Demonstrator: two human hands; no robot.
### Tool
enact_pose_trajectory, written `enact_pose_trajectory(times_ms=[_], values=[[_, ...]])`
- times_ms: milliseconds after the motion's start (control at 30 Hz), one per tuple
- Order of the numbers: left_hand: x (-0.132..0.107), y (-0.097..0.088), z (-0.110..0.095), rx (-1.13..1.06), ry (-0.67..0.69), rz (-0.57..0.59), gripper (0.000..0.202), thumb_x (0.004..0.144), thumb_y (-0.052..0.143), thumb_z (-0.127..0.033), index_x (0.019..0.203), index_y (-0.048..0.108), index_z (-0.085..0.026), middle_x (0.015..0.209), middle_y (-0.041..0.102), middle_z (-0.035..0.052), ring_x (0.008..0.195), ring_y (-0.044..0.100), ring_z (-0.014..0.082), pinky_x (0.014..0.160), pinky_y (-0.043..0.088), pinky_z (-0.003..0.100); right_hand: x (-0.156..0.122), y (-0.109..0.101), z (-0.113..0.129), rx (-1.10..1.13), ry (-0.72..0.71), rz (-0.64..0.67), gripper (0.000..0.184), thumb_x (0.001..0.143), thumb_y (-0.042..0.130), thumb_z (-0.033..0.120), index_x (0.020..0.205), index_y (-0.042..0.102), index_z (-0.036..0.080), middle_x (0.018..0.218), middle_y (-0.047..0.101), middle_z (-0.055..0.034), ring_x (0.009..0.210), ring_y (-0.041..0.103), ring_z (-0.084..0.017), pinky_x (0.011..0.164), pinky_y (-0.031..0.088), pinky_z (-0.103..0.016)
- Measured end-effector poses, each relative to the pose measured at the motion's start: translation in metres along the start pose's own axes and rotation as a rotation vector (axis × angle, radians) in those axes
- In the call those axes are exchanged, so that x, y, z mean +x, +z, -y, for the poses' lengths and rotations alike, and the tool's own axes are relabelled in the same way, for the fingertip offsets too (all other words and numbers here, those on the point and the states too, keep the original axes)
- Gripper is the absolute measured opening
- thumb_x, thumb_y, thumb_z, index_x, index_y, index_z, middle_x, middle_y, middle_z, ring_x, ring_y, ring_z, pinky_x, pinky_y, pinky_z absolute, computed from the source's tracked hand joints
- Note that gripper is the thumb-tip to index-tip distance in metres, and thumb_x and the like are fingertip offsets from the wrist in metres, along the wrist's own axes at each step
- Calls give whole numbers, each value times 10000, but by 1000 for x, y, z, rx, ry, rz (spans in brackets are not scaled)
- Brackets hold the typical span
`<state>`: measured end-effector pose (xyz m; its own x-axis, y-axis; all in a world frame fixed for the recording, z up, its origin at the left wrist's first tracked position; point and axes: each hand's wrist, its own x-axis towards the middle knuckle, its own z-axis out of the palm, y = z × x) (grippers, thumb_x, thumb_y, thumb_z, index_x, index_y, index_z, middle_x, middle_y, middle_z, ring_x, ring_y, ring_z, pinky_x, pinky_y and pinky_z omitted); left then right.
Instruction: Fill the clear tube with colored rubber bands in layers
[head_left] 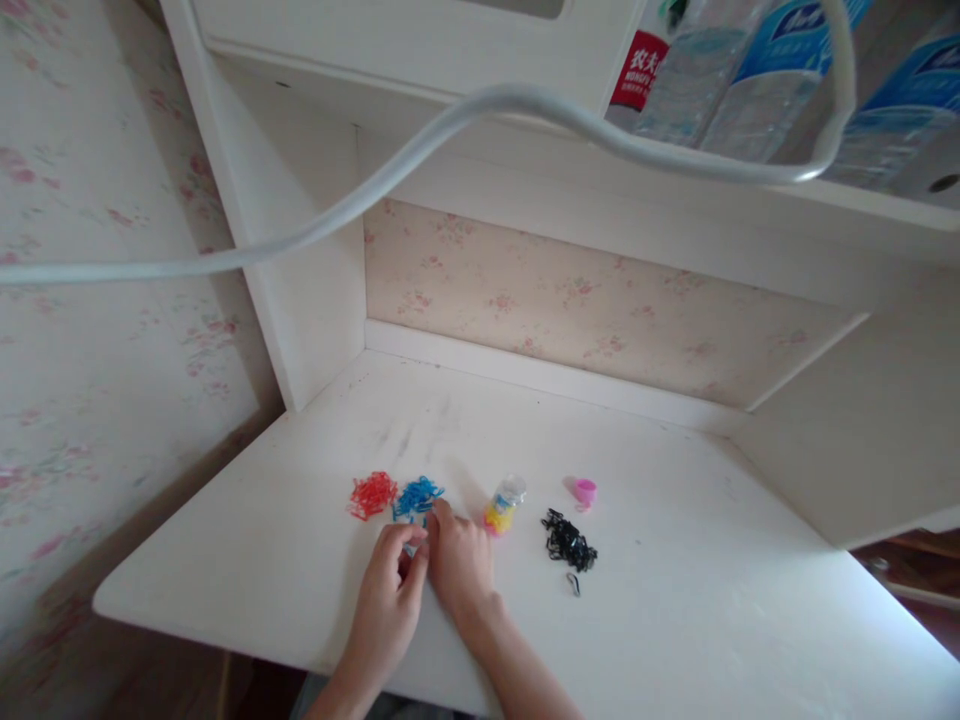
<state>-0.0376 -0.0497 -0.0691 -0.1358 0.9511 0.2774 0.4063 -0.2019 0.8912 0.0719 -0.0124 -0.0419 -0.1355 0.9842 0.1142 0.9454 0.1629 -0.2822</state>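
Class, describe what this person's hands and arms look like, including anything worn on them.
The left hand and right hand are both bare, without gloves. No sleeve, watch or bracelet shows on the visible forearms.

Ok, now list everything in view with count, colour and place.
Heap of small red loops: one, red, desk's left side
Heap of small blue loops: one, blue, beside the red
Small clear bottle: one, yellow contents, right of blue
Heap of small black loops: one, black, right of bottle
Loose dark loop: one, dark, nearer than black heap
Small pink cup-shaped piece: one, pink, beyond black heap
Large plastic bottles: at least three, clear, upper-right shelf
Thick cable: one, white, across top
Desk with shelves: one, white, centre
Left hand: one, bare, near blue heap
Right hand: one, bare, beside left
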Motion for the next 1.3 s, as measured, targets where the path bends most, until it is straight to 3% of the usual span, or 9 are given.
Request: enact_pose_trajectory(times_ms=[100, 233, 367, 500, 667, 900, 1033, 1233, 1300], values=[[-1, -2, -2, 55, 53, -30, 117, 892, 452, -252, 954, 535, -198, 942, 611, 71, 872, 624, 193, 713, 522, 294, 3, -2, 2, -12, 7, 4, 204, 941, 403, 254, 1059, 569, 247, 742, 720, -12, 641, 685, -184, 498, 347, -213], [-5, -12, -1, 303, 128, -33, 148, 889, 434, -232, 982, 548, -214, 975, 620, 61, 830, 648, 188, 675, 510, 273, 5, -4, 5, -41, 27, 37, 208, 953, 403, 273, 977, 609, 256, 766, 724, -18, 662, 694, -181, 508, 367, -210], [-4, -28, -1, 683, 55, 18, 175, 901, 444, -281, 1022, 561, -233, 1021, 626, 47, 704, 669, 168, 560, 467, 246, 4, -3, 5, -29, 45, 43, 261, 987, 360, 283, 984, 619, 250, 778, 724, -25, 694, 700, -170, 530, 388, -205], [2, -34, -6, 854, 18, 109, 202, 921, 413, -299, 971, 594, -226, 993, 629, 46, 672, 670, 160, 529, 442, 236, 5, -2, 5, -22, 68, 49, 261, 996, 348, 269, 1026, 605, 234, 787, 723, -30, 707, 701, -171, 541, 403, -207], [5, -29, -9, 871, 16, 141, 221, 928, 394, -259, 924, 613, -230, 956, 630, 45, 648, 666, 152, 500, 413, 225, -2, -6, 3, 37, 82, 46, 270, 988, 353, 259, 1011, 619, 224, 793, 726, -38, 709, 698, -168, 562, 406, -208], [14, -33, -8, 840, -8, 188, 269, 941, 370, -300, 1072, 598, -248, 1159, 617, 59, 756, 692, 186, 592, 476, 267, -38, -11, 5, 108, -34, 36, 175, 921, 485, 308, 988, 646, 297, 790, 736, 8, 685, 695, -177, 564, 399, -213], [20, -30, -8, 858, -2, 210, 306, 942, 340, -264, 1050, 625, -239, 1106, 644, 73, 771, 692, 195, 613, 484, 278, -41, -7, 8, 75, -136, 48, 199, 913, 458, 216, 839, 636, 265, 749, 728, 22, 640, 691, -162, 524, 386, -199], [24, -28, 0, 783, 23, 201, 301, 934, 315, -219, 972, 615, -220, 1059, 656, 68, 832, 682, 181, 656, 491, 265, -44, 2, 7, -52, -304, 58, 200, 774, 532, 59, 871, 603, 219, 745, 716, -1, 607, 687, -200, 508, 425, -225], [26, -29, 3, 710, 45, 145, 284, 935, 323, -250, 928, 605, -218, 988, 668, 62, 844, 675, 189, 674, 501, 279, -47, 3, 8, -58, -306, 47, 206, 769, 532, 45, 875, 591, 211, 736, 711, -7, 592, 682, -203, 503, 428, -227]])
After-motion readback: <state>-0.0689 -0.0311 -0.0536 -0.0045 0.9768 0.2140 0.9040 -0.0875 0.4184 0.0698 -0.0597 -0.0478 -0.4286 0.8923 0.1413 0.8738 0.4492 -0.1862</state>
